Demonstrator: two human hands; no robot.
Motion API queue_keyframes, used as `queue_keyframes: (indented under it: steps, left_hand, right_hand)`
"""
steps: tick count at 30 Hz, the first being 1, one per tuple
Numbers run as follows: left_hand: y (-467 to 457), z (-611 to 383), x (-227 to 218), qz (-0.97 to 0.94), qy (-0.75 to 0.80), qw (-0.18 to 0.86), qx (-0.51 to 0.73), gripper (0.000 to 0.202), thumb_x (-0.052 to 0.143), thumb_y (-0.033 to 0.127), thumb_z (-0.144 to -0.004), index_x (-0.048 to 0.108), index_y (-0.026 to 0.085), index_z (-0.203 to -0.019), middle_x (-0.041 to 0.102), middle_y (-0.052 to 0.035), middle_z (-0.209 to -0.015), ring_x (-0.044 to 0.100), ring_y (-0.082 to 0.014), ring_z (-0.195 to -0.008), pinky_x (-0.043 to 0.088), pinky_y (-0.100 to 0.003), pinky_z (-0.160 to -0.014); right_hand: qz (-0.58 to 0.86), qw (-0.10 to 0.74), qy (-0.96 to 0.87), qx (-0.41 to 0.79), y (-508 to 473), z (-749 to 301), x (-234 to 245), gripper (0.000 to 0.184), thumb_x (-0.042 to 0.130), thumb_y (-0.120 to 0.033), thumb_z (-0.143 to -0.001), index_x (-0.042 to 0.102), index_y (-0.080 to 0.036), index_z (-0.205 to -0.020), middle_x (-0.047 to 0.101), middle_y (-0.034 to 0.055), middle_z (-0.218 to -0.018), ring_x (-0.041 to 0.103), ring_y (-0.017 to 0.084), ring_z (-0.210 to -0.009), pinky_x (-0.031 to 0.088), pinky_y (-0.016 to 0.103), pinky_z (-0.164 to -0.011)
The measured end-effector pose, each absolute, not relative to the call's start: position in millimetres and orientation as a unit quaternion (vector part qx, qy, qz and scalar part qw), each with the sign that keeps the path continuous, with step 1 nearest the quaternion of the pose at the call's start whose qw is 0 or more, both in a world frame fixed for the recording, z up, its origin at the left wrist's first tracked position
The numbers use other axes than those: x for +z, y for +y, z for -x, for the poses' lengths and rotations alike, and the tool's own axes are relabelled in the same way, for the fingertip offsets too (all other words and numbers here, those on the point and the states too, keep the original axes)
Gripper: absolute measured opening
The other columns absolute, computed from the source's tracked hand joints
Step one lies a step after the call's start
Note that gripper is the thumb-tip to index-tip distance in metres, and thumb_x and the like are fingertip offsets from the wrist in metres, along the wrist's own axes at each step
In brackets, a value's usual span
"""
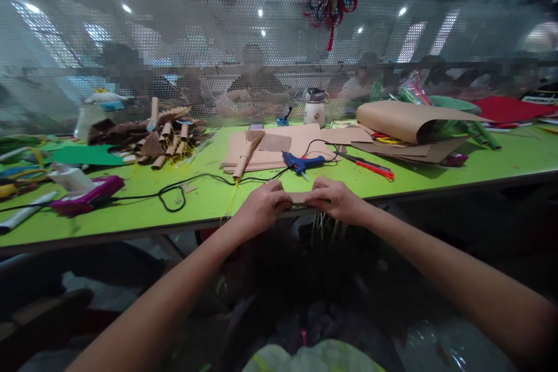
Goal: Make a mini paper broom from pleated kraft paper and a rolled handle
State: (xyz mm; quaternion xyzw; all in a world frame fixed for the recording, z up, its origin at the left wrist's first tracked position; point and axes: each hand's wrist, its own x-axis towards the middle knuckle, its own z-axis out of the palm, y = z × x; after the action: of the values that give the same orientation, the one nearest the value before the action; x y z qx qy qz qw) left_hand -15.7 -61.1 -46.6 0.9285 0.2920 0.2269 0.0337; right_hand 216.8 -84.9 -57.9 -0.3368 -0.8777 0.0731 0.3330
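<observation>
My left hand (261, 206) and my right hand (335, 200) both grip a small folded piece of brown kraft paper (300, 197) at the front edge of the green table (209, 200). The fingers of each hand are curled round one end of it. Thin strips hang down below the piece near my right hand. Just beyond my hands lies a blue glue gun (300, 161) with its black cord, beside a stack of brown paper sheets (274, 148) and a rolled paper fan (246, 154).
Red-handled scissors (370, 165) lie right of the glue gun. A pile of finished paper fans (161, 133) sits at the left, a pink glue gun (85, 195) nearer the edge. Rolled brown paper (405, 119) lies at the right. A perforated screen stands behind, with people beyond it.
</observation>
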Motion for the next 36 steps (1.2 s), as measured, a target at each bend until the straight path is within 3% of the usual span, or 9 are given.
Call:
queue_keyframes:
  steps: [4, 10, 16, 21, 28, 36]
  left_hand:
    - [-53.3, 18.1, -39.5, -0.927, 0.301, 0.1, 0.199, 0.016, 0.054, 0.018, -0.086, 0.07, 0.016, -0.087, 0.061, -0.0044, -0.08, 0.057, -0.0149, -0.076, 0.042, -0.024, -0.067]
    - [-52.6, 18.6, -26.3, -0.926, 0.314, 0.152, 0.146, 0.019, 0.052, 0.025, -0.087, 0.067, 0.016, -0.092, 0.065, -0.0042, -0.083, 0.058, -0.0154, -0.072, 0.041, -0.024, -0.063]
    - [-53.3, 17.3, -23.9, -0.928, 0.311, 0.172, 0.114, 0.02, 0.047, 0.026, -0.088, 0.063, 0.016, -0.092, 0.066, -0.0057, -0.088, 0.058, -0.0172, -0.079, 0.041, -0.025, -0.068]
    - [-50.0, 18.6, -20.5, -0.93, 0.304, 0.181, 0.095, 0.02, 0.045, 0.028, -0.09, 0.06, 0.018, -0.1, 0.064, -0.002, -0.082, 0.056, -0.0158, -0.071, 0.039, -0.024, -0.063]
    - [-52.9, 21.9, -22.8, -0.933, 0.299, 0.166, 0.109, 0.019, 0.043, 0.027, -0.092, 0.059, 0.022, -0.101, 0.065, -0.0026, -0.095, 0.058, -0.017, -0.084, 0.041, -0.025, -0.072]
    - [-55.8, 26.0, -34.0, -0.928, 0.289, 0.138, 0.188, 0.025, 0.046, 0.024, -0.092, 0.07, 0.021, -0.097, 0.059, -0.0032, -0.084, 0.055, -0.0147, -0.078, 0.039, -0.024, -0.07]
  right_hand:
    - [0.341, 0.289, -0.885, 0.129, -76.7, -221.2, -47.4, 0.018, 0.056, -0.02, -0.088, 0.074, -0.014, -0.087, 0.06, 0.0047, -0.07, 0.056, 0.015, -0.066, 0.041, 0.026, -0.061]
    - [0.353, 0.199, -0.889, 0.214, -61.6, -225.8, -27.4, 0.02, 0.06, -0.023, -0.083, 0.075, -0.012, -0.09, 0.071, 0.0063, -0.079, 0.062, 0.015, -0.071, 0.046, 0.024, -0.065]
    - [0.358, 0.138, -0.891, 0.245, -55.0, -227.3, -18.5, 0.02, 0.059, -0.022, -0.081, 0.074, -0.013, -0.091, 0.071, 0.0042, -0.08, 0.06, 0.015, -0.071, 0.045, 0.024, -0.066]
    - [0.367, 0.105, -0.889, 0.254, -49.7, -225.4, -11.8, 0.018, 0.06, -0.024, -0.079, 0.072, -0.013, -0.086, 0.068, 0.0025, -0.073, 0.057, 0.013, -0.065, 0.042, 0.023, -0.061]
    - [0.362, 0.089, -0.889, 0.267, -40.7, -223.8, -10.5, 0.012, 0.065, -0.023, -0.076, 0.071, -0.014, -0.08, 0.065, 0.0007, -0.068, 0.055, 0.012, -0.063, 0.042, 0.023, -0.059]
    - [0.368, 0.116, -0.879, 0.278, -43.6, -228.3, -15.0, 0.015, 0.065, -0.027, -0.076, 0.071, -0.014, -0.081, 0.066, 0.0015, -0.071, 0.057, 0.013, -0.066, 0.043, 0.022, -0.06]
